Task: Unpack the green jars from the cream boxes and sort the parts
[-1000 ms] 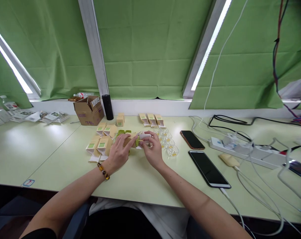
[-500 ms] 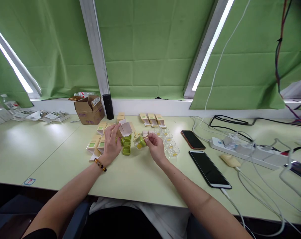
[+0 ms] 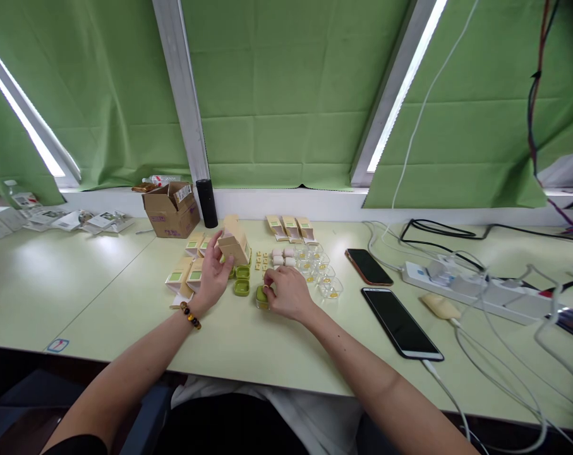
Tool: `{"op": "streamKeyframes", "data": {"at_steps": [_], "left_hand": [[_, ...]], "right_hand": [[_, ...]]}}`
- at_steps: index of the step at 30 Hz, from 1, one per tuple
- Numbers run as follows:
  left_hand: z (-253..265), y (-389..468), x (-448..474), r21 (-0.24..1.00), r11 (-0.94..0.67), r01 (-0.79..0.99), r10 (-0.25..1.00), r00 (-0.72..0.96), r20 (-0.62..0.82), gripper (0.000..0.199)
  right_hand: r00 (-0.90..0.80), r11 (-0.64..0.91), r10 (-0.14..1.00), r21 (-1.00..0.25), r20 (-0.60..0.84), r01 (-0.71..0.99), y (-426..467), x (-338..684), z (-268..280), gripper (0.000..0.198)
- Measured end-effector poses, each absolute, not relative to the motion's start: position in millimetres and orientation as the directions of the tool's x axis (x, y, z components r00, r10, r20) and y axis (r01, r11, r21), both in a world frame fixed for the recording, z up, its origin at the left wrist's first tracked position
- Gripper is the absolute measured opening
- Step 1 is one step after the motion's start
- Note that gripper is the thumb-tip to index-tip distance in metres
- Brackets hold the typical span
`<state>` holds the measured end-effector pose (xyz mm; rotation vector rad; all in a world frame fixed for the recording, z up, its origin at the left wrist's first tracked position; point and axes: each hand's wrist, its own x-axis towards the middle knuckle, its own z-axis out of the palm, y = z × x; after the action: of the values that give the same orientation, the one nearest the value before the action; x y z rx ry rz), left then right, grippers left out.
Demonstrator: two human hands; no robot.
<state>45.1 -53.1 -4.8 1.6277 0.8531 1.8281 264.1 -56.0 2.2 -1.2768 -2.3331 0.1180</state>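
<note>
My left hand (image 3: 213,278) is closed on a small kraft cardboard box (image 3: 235,243), held tilted above the table. My right hand (image 3: 290,294) pinches the green top of a small clear container (image 3: 262,301) that rests on the table. Between the hands stand several green square cups (image 3: 241,288). Behind them lie several tiny yellow pieces (image 3: 259,260) and pinkish-white rounded pieces (image 3: 289,253). Several clear cups (image 3: 331,289) with yellow spots are grouped right of my right hand. Open kraft boxes (image 3: 176,278) stand beside my left hand.
Three kraft boxes (image 3: 290,229) stand at the back. Two phones (image 3: 402,323) lie at the right, near a white power strip (image 3: 476,291) with tangled cables. A brown carton (image 3: 170,212) and a black cylinder (image 3: 206,203) stand at the back left.
My right hand has lowered the clear container from a tilted hold onto the table, green side up. My left hand has turned the kraft box, so its closed side faces me.
</note>
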Motion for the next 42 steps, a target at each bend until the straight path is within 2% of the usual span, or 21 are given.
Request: {"op": "streamKeyframes", "data": {"at_steps": [4,9,15,18,22,25,29,32,36,42], "left_hand": [[-3.3,-52.1,43.9,0.845,-0.471,-0.255,0.88,-0.068,0.47,0.072],[-2.7,-53.3,44.1,0.87,-0.343,-0.354,0.925,0.032,0.378,0.061],[0.2,-62.0,53.1,0.893,-0.252,-0.372,0.934,0.149,0.326,0.062],[-0.9,-65.8,56.6,0.896,-0.241,-0.374,0.92,0.206,0.333,0.06],[-4.4,-67.0,58.5,0.906,-0.243,-0.347,0.913,0.233,0.334,0.054],[-6.8,-66.1,58.9,0.924,-0.27,-0.269,0.914,0.23,0.334,0.058],[-8.1,-67.5,59.7,0.924,-0.364,-0.122,0.906,0.185,0.381,0.062],[-7.9,-71.1,60.6,0.894,-0.44,-0.087,0.877,0.175,0.448,0.062],[-7.4,-74.9,61.9,0.857,-0.513,-0.047,0.835,0.204,0.511,0.064],[-11.4,-74.9,64.7,0.842,-0.537,0.048,0.831,0.201,0.519,0.06]], "right_hand": [[-0.411,0.602,0.781,-0.392,0.47,0.696,-54.8,266.4,-0.1,0.008],[-0.298,0.662,0.736,-0.555,0.608,0.504,-52.0,266.6,-6.9,0.009],[-0.266,0.585,0.804,-0.785,0.531,0.201,-52.2,262.7,-5.2,0.026],[-0.295,0.519,0.827,-0.851,0.479,0.075,-51.6,261.4,-4.4,0.039],[-0.366,0.432,0.828,-0.9,0.424,-0.067,-49.9,259.7,-5.6,0.049],[-0.402,0.346,0.833,-0.925,0.38,-0.157,-49.2,258.7,-4.9,0.05],[-0.361,0.271,0.864,-0.928,0.352,-0.255,-47.8,258.6,-2.1,0.049],[-0.309,0.244,0.889,-0.92,0.339,-0.307,-46.2,258.9,-1.4,0.047],[-0.275,0.252,0.899,-0.917,0.34,-0.309,-45.0,258.4,-3.1,0.047],[-0.271,0.311,0.89,-0.924,0.366,-0.224,-42.4,256.3,-10.1,0.052]]}}
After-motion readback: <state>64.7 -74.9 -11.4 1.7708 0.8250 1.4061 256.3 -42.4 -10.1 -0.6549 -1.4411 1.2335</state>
